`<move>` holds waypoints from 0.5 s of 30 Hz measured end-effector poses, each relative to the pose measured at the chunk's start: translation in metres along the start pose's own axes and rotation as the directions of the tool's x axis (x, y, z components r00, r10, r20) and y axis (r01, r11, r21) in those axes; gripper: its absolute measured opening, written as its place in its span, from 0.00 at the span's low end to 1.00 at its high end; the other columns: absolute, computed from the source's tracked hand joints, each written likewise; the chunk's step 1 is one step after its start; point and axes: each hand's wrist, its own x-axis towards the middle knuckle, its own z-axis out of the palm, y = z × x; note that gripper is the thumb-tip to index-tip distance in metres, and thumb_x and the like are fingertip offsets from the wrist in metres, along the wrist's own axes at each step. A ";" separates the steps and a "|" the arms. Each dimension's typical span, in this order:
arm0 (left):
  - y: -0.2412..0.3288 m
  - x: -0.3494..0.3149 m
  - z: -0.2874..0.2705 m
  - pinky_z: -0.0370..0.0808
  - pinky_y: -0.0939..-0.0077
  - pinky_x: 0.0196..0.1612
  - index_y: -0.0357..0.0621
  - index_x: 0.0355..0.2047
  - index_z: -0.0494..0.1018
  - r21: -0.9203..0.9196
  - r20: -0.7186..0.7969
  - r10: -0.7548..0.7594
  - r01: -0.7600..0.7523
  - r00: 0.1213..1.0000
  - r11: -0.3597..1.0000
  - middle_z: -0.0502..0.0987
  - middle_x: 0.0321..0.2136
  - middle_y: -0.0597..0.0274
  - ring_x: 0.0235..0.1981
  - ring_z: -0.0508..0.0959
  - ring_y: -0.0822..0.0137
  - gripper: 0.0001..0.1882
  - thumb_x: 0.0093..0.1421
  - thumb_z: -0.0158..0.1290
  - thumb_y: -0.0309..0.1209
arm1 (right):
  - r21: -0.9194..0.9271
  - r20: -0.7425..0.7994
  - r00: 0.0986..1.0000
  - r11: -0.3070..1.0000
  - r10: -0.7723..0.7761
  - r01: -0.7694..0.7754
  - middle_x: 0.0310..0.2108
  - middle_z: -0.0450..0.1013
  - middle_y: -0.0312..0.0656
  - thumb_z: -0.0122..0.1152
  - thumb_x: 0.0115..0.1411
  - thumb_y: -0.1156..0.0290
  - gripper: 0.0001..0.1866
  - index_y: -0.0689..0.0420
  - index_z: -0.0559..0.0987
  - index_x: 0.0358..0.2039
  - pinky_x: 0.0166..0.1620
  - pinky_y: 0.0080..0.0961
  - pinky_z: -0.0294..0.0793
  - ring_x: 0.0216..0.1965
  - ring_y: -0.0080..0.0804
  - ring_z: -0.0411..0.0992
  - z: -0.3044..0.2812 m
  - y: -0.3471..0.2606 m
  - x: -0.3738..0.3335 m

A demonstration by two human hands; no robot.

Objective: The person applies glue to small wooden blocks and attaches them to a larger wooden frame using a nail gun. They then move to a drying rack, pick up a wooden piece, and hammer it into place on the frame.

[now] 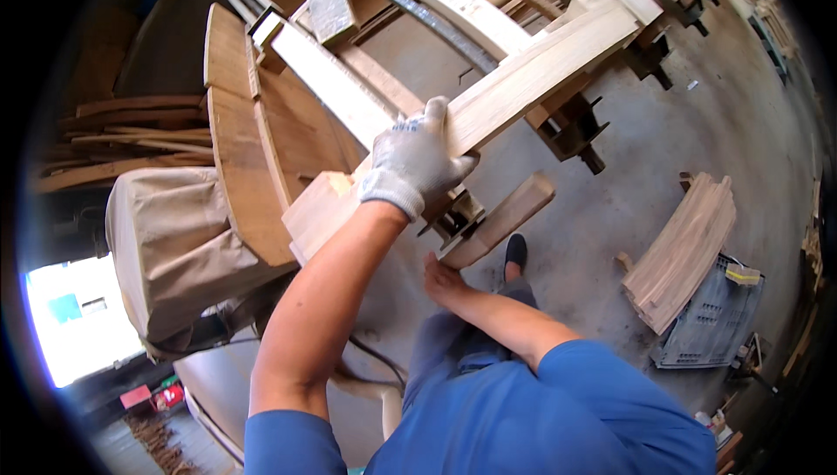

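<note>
My left hand [410, 161], in a pale knitted work glove, is wrapped over a light wooden beam [540, 74]. The beam runs slantwise across the ends of long pale wooden rails [327, 78], which stretch away from me. Lower down, my bare right hand [443, 281] is closed at the near end of a flat brown wooden bar [499, 222] with a rounded far end. Its fingers are partly hidden. Just beyond the bar, a metal clamp screw end [458, 216] sits below the beam.
A stone-like block [330, 6] rests on the rails. More dark metal clamp ends [571, 126] jut out at the right. Stacked planks [684, 248] lie by a grey plastic crate [711, 322]. A cloth-covered machine [179, 248] and curved brown panels [240, 144] stand at the left.
</note>
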 end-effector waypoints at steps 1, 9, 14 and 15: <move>0.004 0.003 -0.004 0.81 0.55 0.50 0.42 0.62 0.68 -0.005 0.020 -0.006 0.006 1.000 1.000 0.84 0.38 0.38 0.41 0.86 0.43 0.41 0.55 0.65 0.54 | 0.193 -0.009 0.999 0.981 -0.033 0.034 0.57 0.76 0.46 0.62 0.62 0.57 0.25 0.57 0.78 0.56 0.62 0.41 0.71 0.57 0.43 0.74 -0.004 0.007 0.002; 0.001 0.005 -0.004 0.81 0.54 0.48 0.41 0.56 0.70 -0.034 0.019 0.048 -0.048 0.999 0.998 0.84 0.37 0.41 0.41 0.86 0.45 0.36 0.56 0.64 0.53 | 0.955 0.106 0.633 0.099 0.767 -0.281 0.39 0.82 0.46 0.63 0.61 0.48 0.25 0.59 0.83 0.42 0.46 0.38 0.79 0.40 0.41 0.79 -0.074 0.061 -0.156; -0.001 0.003 0.002 0.82 0.55 0.46 0.42 0.54 0.71 -0.034 -0.024 0.060 -0.060 0.998 0.998 0.85 0.35 0.44 0.40 0.87 0.47 0.34 0.55 0.63 0.52 | 0.873 0.404 -0.008 -0.383 0.915 0.302 0.38 0.82 0.46 0.54 0.67 0.31 0.39 0.62 0.79 0.47 0.46 0.29 0.76 0.38 0.32 0.76 -0.037 0.147 -0.250; -0.001 0.003 0.001 0.82 0.55 0.46 0.42 0.54 0.71 -0.031 -0.019 0.061 -0.062 0.998 0.998 0.85 0.35 0.44 0.39 0.87 0.47 0.34 0.55 0.63 0.52 | 0.789 0.462 -0.013 -0.405 0.887 0.463 0.41 0.82 0.48 0.53 0.68 0.32 0.38 0.62 0.80 0.47 0.48 0.29 0.75 0.41 0.32 0.76 -0.055 0.169 -0.244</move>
